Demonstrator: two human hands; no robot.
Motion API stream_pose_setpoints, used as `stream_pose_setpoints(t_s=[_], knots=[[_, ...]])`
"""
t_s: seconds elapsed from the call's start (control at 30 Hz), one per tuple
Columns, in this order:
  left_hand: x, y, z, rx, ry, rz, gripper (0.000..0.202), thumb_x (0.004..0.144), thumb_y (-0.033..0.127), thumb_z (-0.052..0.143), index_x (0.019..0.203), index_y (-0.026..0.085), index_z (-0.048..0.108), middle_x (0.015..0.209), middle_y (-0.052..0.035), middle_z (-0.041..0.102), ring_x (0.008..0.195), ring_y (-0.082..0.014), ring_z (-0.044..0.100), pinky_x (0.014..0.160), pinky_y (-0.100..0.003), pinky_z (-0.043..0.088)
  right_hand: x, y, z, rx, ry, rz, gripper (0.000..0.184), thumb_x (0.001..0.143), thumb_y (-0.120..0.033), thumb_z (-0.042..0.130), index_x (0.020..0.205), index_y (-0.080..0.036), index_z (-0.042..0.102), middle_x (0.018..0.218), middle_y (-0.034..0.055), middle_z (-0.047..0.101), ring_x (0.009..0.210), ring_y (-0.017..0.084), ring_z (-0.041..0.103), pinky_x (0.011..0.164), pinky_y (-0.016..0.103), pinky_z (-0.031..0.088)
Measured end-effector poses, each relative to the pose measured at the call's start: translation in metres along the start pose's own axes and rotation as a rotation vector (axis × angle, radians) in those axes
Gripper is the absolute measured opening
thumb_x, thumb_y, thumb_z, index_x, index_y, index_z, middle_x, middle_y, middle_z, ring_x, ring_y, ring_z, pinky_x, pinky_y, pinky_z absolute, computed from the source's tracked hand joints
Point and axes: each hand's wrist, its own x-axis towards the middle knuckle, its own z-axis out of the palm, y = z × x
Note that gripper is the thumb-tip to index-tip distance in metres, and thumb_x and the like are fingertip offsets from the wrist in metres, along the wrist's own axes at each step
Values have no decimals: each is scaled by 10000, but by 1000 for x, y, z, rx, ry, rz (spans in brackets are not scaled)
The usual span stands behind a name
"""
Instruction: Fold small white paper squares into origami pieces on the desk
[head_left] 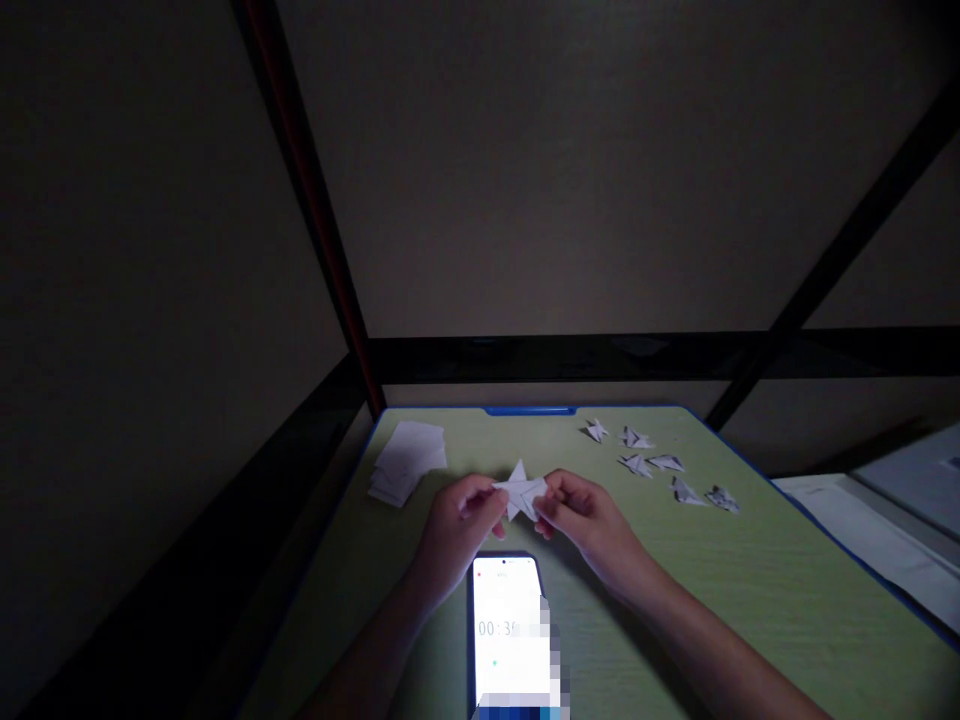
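Between my two hands is a white folded paper star [519, 494] with one point sticking up and others below. My left hand [463, 520] pinches its left side between thumb and fingers. On the other side, my right hand [581, 510] grips the right point in the same way. The star is held up above the table, just beyond a phone [506, 620] whose bright screen shows a timer starting "00:3". Part of the phone's lower right is blurred out by pixel blocks.
A stack of white paper sheets [409, 455] lies at the table's back left. Several small folded paper pieces [636, 464] are scattered at the back right. The greenish table [750, 590] has a blue edge. Papers [870, 530] and a pale box-like object [919, 475] sit beyond its right side.
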Motion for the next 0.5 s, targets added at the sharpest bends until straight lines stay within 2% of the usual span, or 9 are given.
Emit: stream_pose_setpoints(t_s=[0.17, 0.33, 0.4, 0.5], knots=[[-2, 0, 3, 22, 15, -29, 196, 736, 294, 532, 608, 146, 534, 473, 33, 517, 444, -83, 468, 466, -195, 357, -8, 6, -2, 24, -1, 34, 248, 745, -335, 642, 651, -176, 477, 535, -43, 509, 498, 89, 443, 503, 238, 320], [-4, -7, 2, 33, 10, 14, 168, 759, 269, 533, 649, 143, 554, 478, 35, 525, 455, -86, 489, 472, -195, 375, -9, 3, -4, 174, 29, 8, 245, 723, -342, 674, 816, -189, 508, 598, -48, 522, 519, 95, 473, 503, 240, 363], [-5, -9, 2, 17, -7, 16, 165, 762, 273, 536, 663, 143, 559, 489, 34, 529, 452, -88, 492, 461, -194, 379, -8, 3, -4, 129, 25, 1, 279, 709, -362, 681, 857, -187, 522, 612, -47, 516, 525, 95, 473, 499, 240, 366], [-5, -10, 3, 13, -38, 6, 187, 770, 289, 535, 658, 142, 561, 523, 23, 539, 463, -91, 497, 455, -196, 393, -7, 3, -4, -13, 17, 7, 267, 718, -402, 659, 784, -170, 545, 578, -38, 506, 511, 94, 457, 493, 243, 360]])
